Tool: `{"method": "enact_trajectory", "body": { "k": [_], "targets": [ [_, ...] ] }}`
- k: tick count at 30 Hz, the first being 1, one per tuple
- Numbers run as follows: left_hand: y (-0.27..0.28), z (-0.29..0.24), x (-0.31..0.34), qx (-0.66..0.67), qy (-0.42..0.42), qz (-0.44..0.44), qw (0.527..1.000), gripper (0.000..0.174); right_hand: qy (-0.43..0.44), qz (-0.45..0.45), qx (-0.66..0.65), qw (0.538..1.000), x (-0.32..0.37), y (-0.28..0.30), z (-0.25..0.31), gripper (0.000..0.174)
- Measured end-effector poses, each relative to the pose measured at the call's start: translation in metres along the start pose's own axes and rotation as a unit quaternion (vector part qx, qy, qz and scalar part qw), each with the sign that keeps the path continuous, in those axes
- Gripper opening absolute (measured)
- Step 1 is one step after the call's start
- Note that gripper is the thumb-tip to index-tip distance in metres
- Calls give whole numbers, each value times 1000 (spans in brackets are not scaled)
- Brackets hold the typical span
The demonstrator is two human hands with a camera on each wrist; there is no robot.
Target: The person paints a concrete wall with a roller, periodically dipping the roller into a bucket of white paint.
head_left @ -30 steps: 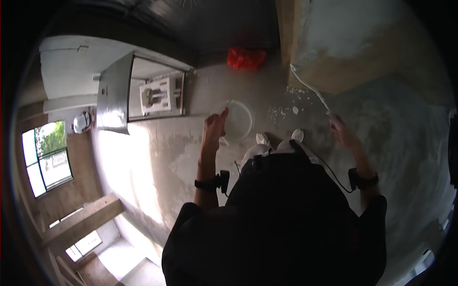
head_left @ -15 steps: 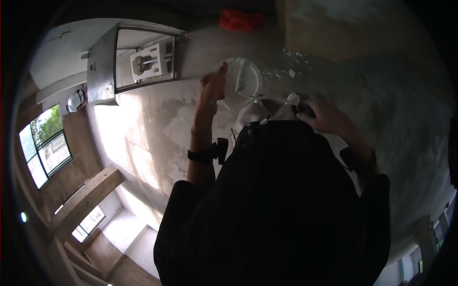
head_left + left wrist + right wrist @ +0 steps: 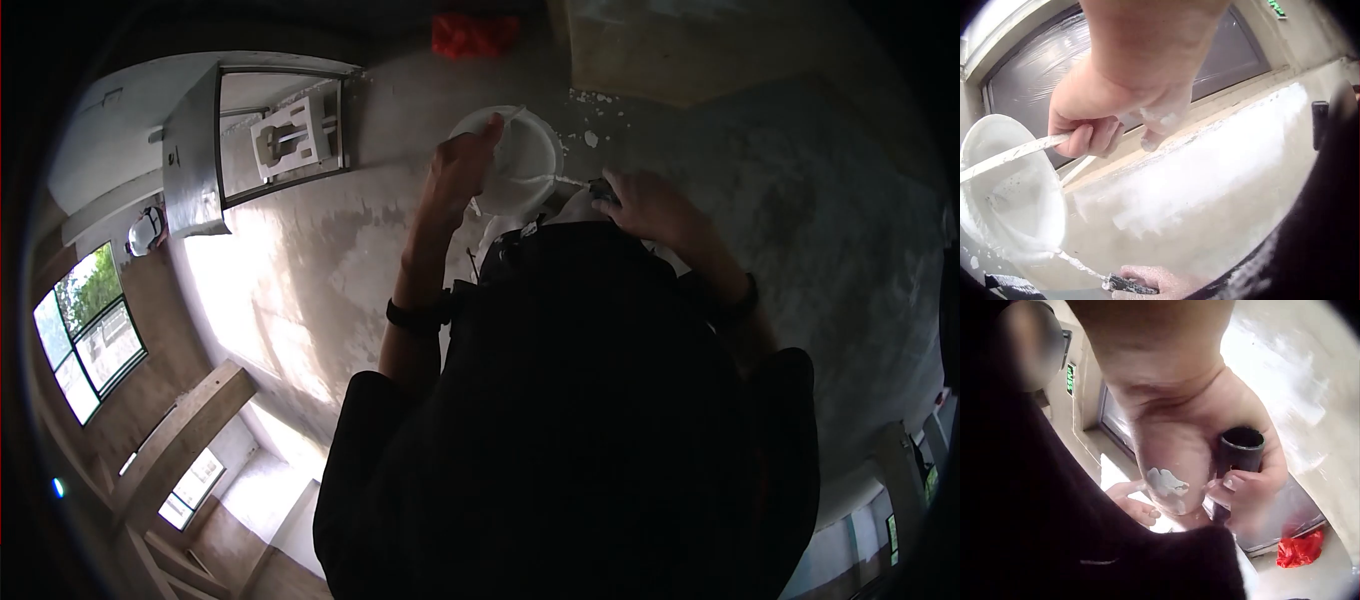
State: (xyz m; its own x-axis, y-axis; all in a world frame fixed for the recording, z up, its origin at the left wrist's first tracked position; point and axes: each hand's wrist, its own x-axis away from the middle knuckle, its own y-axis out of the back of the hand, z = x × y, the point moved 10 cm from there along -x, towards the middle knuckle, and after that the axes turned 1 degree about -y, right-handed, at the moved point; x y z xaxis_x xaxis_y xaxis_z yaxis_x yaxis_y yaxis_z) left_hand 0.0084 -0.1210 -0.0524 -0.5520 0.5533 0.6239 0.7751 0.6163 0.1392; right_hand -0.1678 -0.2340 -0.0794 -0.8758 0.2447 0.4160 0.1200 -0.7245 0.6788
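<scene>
A white bucket (image 3: 1019,194), smeared with white paint inside, hangs by its handle (image 3: 1013,157) from the left hand (image 3: 1129,81), whose fingers curl round that handle. In the head view the left hand (image 3: 466,165) is at the bucket's left side. The right hand (image 3: 655,207) grips a dark tube-shaped handle (image 3: 1241,453), seen close up in the right wrist view with the right hand (image 3: 1191,450) around it. From that handle a paint-covered rod (image 3: 1079,264) leads into the bucket. White paint marks the right hand's skin; the tool's far end cannot be made out.
A red plastic bag (image 3: 474,35) lies on the floor ahead, near white paint spots (image 3: 591,138). At the left is an opening with a metal door (image 3: 195,155) and a white piece (image 3: 292,139) inside. A person in a white helmet (image 3: 147,231) stands beyond.
The right hand has come in from the right towards the bucket, bringing the tool's rod from the wall edge to the bucket. The left hand still holds the bucket, and the head view has shifted.
</scene>
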Motion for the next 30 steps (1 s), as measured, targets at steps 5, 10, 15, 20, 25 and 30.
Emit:
{"method": "enact_trajectory", "body": {
  "k": [5, 10, 15, 20, 25, 30],
  "targets": [
    [7, 0, -4, -73, -20, -19, 997, 53, 1, -70, 77, 995, -8, 10, 5, 31],
    [6, 1, -6, -109, -34, -42, 993, 54, 4, -80, 132, 988, -12, 16, 11, 31],
    [8, 4, -1, -87, -30, -47, 995, 53, -19, -113, 207, 972, -5, 20, 18, 33],
    [6, 17, 3, -70, -4, -42, 997, 43, 27, -118, 122, 985, -4, 15, 12, 28],
    [3, 22, 3, -56, -5, -22, 998, 42, 47, -121, 82, 988, -2, 17, 7, 28],
    [3, 30, 3, -46, 2, -10, 999, 41, 49, -110, 82, 989, -1, 13, 8, 28]
  ]
}}
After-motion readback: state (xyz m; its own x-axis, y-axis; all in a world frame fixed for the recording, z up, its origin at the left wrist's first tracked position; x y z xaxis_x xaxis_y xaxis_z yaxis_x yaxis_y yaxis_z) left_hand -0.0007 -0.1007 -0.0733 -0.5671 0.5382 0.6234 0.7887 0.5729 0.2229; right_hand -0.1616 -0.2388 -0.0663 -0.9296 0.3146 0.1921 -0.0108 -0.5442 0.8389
